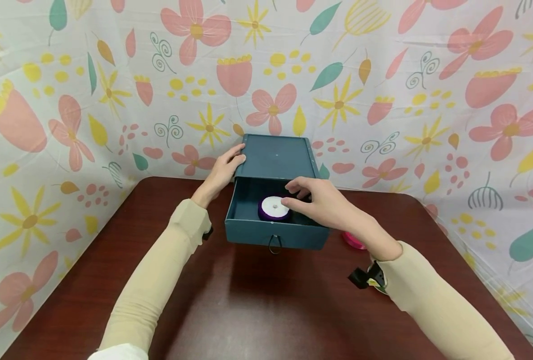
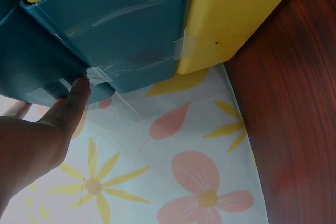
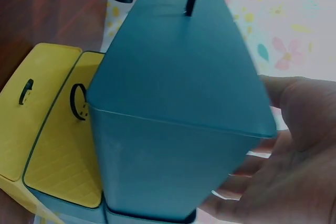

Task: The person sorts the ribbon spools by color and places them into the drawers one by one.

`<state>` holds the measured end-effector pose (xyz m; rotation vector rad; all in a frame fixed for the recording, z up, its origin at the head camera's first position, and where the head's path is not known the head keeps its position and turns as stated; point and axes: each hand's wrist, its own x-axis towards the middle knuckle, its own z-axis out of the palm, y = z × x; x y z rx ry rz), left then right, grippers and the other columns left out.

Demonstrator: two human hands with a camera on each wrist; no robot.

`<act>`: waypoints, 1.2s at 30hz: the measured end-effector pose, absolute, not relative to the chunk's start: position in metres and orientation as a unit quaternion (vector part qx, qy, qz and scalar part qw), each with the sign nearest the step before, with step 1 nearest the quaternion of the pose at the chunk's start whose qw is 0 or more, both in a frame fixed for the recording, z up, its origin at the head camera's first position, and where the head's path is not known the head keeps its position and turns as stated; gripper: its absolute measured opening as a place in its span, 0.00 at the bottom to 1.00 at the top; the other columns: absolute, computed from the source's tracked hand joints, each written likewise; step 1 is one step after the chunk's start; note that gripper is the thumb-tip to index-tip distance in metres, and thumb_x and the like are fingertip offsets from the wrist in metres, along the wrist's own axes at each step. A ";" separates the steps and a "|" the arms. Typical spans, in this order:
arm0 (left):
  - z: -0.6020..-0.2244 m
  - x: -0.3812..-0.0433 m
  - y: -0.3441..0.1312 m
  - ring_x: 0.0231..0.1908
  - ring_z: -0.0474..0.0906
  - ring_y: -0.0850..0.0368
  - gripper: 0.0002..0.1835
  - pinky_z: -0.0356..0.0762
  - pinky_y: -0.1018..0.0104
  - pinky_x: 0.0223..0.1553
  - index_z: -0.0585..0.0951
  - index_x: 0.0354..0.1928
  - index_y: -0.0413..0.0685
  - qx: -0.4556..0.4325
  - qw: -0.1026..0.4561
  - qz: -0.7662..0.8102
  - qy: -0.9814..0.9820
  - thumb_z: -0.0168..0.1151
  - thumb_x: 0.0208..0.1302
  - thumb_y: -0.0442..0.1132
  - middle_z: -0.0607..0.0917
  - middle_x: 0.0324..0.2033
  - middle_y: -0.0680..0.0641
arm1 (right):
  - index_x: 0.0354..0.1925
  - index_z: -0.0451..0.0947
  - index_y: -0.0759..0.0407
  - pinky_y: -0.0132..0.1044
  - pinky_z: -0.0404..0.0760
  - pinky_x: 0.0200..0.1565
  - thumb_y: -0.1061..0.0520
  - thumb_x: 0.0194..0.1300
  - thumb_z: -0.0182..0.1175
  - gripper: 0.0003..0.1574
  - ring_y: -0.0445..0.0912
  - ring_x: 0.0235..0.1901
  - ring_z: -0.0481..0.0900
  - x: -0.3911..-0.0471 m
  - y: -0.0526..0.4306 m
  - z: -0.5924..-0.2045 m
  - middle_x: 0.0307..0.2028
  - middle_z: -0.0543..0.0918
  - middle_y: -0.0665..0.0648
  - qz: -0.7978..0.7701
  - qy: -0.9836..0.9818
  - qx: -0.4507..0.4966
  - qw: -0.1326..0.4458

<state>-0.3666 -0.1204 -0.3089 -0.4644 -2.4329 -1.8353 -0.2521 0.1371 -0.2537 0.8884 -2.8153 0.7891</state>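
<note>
A teal drawer box (image 1: 275, 156) stands at the back of the table with its top drawer (image 1: 271, 232) pulled out. Inside that drawer lies a purple ribbon roll (image 1: 274, 206) with a white face. My left hand (image 1: 221, 172) steadies the box's left side; in the left wrist view its extended fingers (image 2: 79, 95) touch the teal side wall. Over the drawer's right side reaches my right hand (image 1: 318, 200), loosely bent, thumb tip at the roll's right edge. In the right wrist view the drawer wall hides part of the right hand's fingers (image 3: 247, 166), and the roll is out of sight.
Lower yellow drawers (image 3: 63, 150) with black loop pulls sit below the open one. A pink ribbon roll (image 1: 354, 241) lies on the dark wooden table (image 1: 257, 310), partly behind my right forearm. Another small item (image 1: 376, 285) shows under the right wrist. Flower-patterned cloth (image 1: 271, 65) hangs behind.
</note>
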 end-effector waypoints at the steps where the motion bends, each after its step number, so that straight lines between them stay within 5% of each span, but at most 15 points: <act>1: -0.309 -0.366 -0.120 0.35 0.68 0.57 0.28 0.68 0.63 0.38 0.58 0.75 0.60 -0.151 0.030 -0.594 -0.790 0.44 0.75 0.51 0.62 0.71 0.45 | 0.55 0.78 0.59 0.47 0.81 0.48 0.48 0.66 0.62 0.24 0.49 0.45 0.81 -0.250 0.139 -0.253 0.47 0.84 0.58 0.266 -0.918 0.291 0.050; 4: -0.308 -0.366 -0.120 0.29 0.62 0.57 0.28 0.65 0.61 0.37 0.59 0.75 0.61 -0.151 0.030 -0.589 -0.793 0.45 0.75 0.52 0.62 0.71 0.45 | 0.52 0.79 0.57 0.47 0.80 0.49 0.51 0.66 0.62 0.19 0.46 0.42 0.80 -0.240 0.143 -0.252 0.45 0.85 0.55 0.285 -0.908 0.295 0.080; 11: -0.307 -0.365 -0.118 0.46 0.66 0.57 0.28 0.65 0.64 0.41 0.59 0.74 0.62 -0.148 0.031 -0.582 -0.799 0.45 0.75 0.52 0.61 0.72 0.45 | 0.41 0.82 0.53 0.33 0.74 0.37 0.57 0.63 0.65 0.07 0.38 0.33 0.74 -0.210 0.145 -0.253 0.35 0.83 0.47 0.304 -0.870 0.329 0.204; 15: -0.308 -0.365 -0.119 0.32 0.65 0.58 0.28 0.65 0.66 0.35 0.59 0.74 0.62 -0.151 0.029 -0.592 -0.791 0.45 0.75 0.52 0.63 0.70 0.46 | 0.36 0.82 0.51 0.29 0.72 0.28 0.60 0.62 0.65 0.04 0.36 0.25 0.71 -0.194 0.144 -0.254 0.26 0.79 0.44 0.328 -0.853 0.348 0.207; 18: -0.309 -0.366 -0.119 0.22 0.60 0.60 0.28 0.64 0.67 0.32 0.59 0.74 0.61 -0.155 0.027 -0.601 -0.784 0.45 0.75 0.52 0.66 0.68 0.46 | 0.34 0.82 0.50 0.29 0.75 0.24 0.57 0.64 0.64 0.01 0.36 0.18 0.72 -0.183 0.143 -0.256 0.21 0.78 0.43 0.351 -0.862 0.340 0.138; 24: -0.310 -0.367 -0.120 0.16 0.55 0.61 0.28 0.62 0.69 0.27 0.59 0.74 0.60 -0.159 0.027 -0.601 -0.783 0.45 0.75 0.52 0.66 0.67 0.45 | 0.34 0.81 0.49 0.36 0.80 0.24 0.46 0.68 0.59 0.10 0.43 0.14 0.77 -0.172 0.139 -0.270 0.21 0.81 0.49 0.377 -0.870 0.305 -0.091; 31: -0.306 -0.365 -0.122 0.19 0.58 0.61 0.28 0.64 0.66 0.30 0.58 0.75 0.61 -0.155 0.021 -0.597 -0.787 0.44 0.76 0.51 0.64 0.70 0.45 | 0.44 0.81 0.57 0.36 0.79 0.21 0.44 0.73 0.50 0.21 0.48 0.15 0.81 -0.177 0.131 -0.298 0.25 0.86 0.59 0.464 -0.799 0.271 -0.269; 36: -0.306 -0.364 -0.121 0.20 0.58 0.60 0.28 0.64 0.66 0.31 0.58 0.75 0.60 -0.154 0.024 -0.592 -0.791 0.44 0.76 0.51 0.65 0.69 0.44 | 0.49 0.74 0.64 0.30 0.75 0.20 0.40 0.73 0.48 0.28 0.42 0.15 0.78 -0.177 0.122 -0.312 0.23 0.83 0.55 0.585 -0.695 0.202 -0.365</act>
